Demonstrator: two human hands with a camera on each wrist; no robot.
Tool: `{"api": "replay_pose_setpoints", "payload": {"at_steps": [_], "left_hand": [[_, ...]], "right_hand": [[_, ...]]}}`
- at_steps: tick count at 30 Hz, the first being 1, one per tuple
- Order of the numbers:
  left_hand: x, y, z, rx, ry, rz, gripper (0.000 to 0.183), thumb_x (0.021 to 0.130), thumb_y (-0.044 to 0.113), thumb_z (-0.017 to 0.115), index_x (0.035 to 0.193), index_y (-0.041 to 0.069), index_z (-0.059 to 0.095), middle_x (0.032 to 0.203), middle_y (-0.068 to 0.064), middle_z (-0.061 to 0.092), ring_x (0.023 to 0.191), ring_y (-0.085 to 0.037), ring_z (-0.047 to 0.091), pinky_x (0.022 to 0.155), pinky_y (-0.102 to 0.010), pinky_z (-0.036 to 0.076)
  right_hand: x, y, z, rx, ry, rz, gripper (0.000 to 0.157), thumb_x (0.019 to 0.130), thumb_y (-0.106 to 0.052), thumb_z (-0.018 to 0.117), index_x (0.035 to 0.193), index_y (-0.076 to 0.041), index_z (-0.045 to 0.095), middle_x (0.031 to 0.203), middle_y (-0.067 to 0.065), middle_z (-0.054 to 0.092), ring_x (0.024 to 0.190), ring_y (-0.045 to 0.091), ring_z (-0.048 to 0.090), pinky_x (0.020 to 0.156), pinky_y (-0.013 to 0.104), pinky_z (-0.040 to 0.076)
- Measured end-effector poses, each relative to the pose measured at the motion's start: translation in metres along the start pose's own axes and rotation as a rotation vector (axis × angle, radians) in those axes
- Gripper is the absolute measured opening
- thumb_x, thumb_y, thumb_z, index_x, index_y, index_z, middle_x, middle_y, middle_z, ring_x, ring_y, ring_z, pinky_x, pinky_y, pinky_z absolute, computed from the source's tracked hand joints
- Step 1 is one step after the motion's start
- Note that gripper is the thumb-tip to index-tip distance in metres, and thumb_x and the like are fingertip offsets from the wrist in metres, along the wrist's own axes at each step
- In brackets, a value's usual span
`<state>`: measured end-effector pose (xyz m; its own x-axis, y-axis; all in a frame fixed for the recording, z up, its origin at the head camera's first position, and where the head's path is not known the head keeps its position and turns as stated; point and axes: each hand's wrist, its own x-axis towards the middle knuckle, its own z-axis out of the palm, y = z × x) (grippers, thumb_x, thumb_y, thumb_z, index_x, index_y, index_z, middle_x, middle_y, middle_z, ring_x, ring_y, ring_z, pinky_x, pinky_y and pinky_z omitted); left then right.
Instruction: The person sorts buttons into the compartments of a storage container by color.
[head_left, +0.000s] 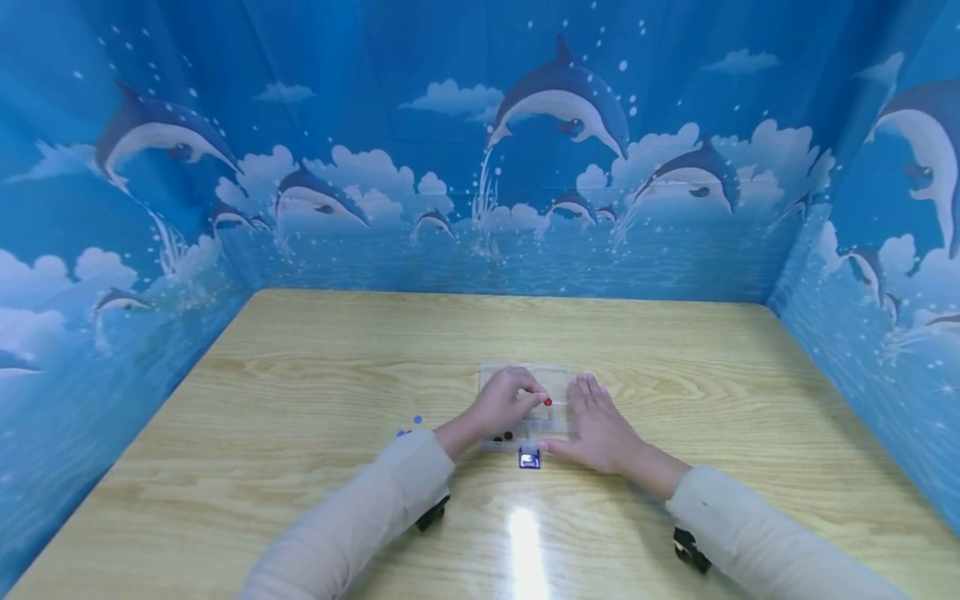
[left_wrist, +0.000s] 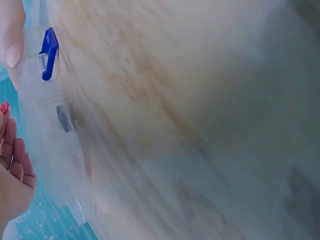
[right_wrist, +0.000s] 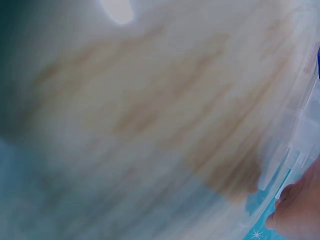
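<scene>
A clear plastic compartment box (head_left: 558, 372) with a blue latch (head_left: 529, 458) at its front lies on the table. My left hand (head_left: 504, 402) is above the box and pinches a small round red button (head_left: 547, 402) between thumb and fingertips; the left wrist view shows the red button (left_wrist: 4, 107) too. Dark buttons (head_left: 508, 435) lie in the box's front left compartment. My right hand (head_left: 602, 429) rests along the right side of the box, fingers straight, thumb spread toward the front edge near the latch. The left hand hides part of the compartments.
Blue buttons (head_left: 417, 419) lie loose on the wooden table (head_left: 337, 358) left of the box, partly behind the left forearm. A blue dolphin-printed curtain (head_left: 420, 183) stands around the table's back and sides.
</scene>
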<state>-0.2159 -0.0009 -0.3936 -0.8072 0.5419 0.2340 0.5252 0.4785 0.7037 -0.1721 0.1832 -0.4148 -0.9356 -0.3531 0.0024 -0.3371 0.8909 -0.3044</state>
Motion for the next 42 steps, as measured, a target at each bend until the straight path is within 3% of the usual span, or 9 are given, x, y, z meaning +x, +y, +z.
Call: {"api": "replay_pose_setpoints", "payload": {"at_steps": [10, 17, 22, 25, 42], "left_hand": [[0.005, 0.003, 0.008, 0.016, -0.032, -0.036, 0.011, 0.088, 0.011, 0.061, 0.089, 0.007, 0.071, 0.087, -0.004, 0.07, 0.083, -0.012, 0.06, 0.084, -0.023, 0.046], [0.008, 0.002, 0.013, 0.041, -0.067, -0.011, 0.011, 0.088, 0.011, 0.062, 0.088, 0.007, 0.072, 0.086, -0.004, 0.07, 0.082, -0.011, 0.06, 0.082, -0.022, 0.047], [0.009, 0.002, 0.016, 0.088, -0.089, -0.002, 0.01, 0.087, 0.012, 0.063, 0.087, 0.007, 0.072, 0.086, -0.002, 0.07, 0.082, -0.009, 0.06, 0.097, -0.028, 0.043], [0.009, 0.003, 0.017, 0.116, -0.1, 0.008, 0.011, 0.087, 0.014, 0.064, 0.087, 0.007, 0.072, 0.086, -0.002, 0.071, 0.081, -0.009, 0.06, 0.1, -0.029, 0.04], [0.004, -0.001, 0.011, 0.135, -0.055, 0.036, 0.011, 0.084, 0.017, 0.067, 0.092, 0.011, 0.072, 0.089, 0.001, 0.071, 0.089, -0.011, 0.061, 0.096, -0.029, 0.042]], "right_hand": [[0.0, 0.0, 0.0, 0.011, 0.003, -0.008, 0.103, 0.081, -0.064, 0.053, 0.14, 0.014, 0.019, 0.148, 0.033, 0.014, 0.14, 0.045, 0.007, 0.113, 0.054, 0.013], [0.0, 0.0, -0.001, 0.006, 0.006, -0.01, 0.103, 0.082, -0.064, 0.052, 0.14, 0.014, 0.019, 0.148, 0.033, 0.014, 0.14, 0.045, 0.008, 0.113, 0.054, 0.014], [0.0, 0.0, 0.0, 0.012, 0.007, -0.009, 0.104, 0.082, -0.065, 0.051, 0.14, 0.014, 0.018, 0.148, 0.033, 0.014, 0.14, 0.045, 0.008, 0.113, 0.054, 0.013], [0.0, 0.0, 0.0, 0.01, 0.006, -0.013, 0.104, 0.082, -0.065, 0.051, 0.14, 0.014, 0.018, 0.148, 0.033, 0.014, 0.14, 0.046, 0.008, 0.113, 0.054, 0.013], [0.0, -0.002, -0.001, 0.023, 0.002, -0.003, 0.104, 0.081, -0.064, 0.053, 0.141, 0.014, 0.018, 0.148, 0.033, 0.014, 0.14, 0.045, 0.008, 0.113, 0.054, 0.013]]}}
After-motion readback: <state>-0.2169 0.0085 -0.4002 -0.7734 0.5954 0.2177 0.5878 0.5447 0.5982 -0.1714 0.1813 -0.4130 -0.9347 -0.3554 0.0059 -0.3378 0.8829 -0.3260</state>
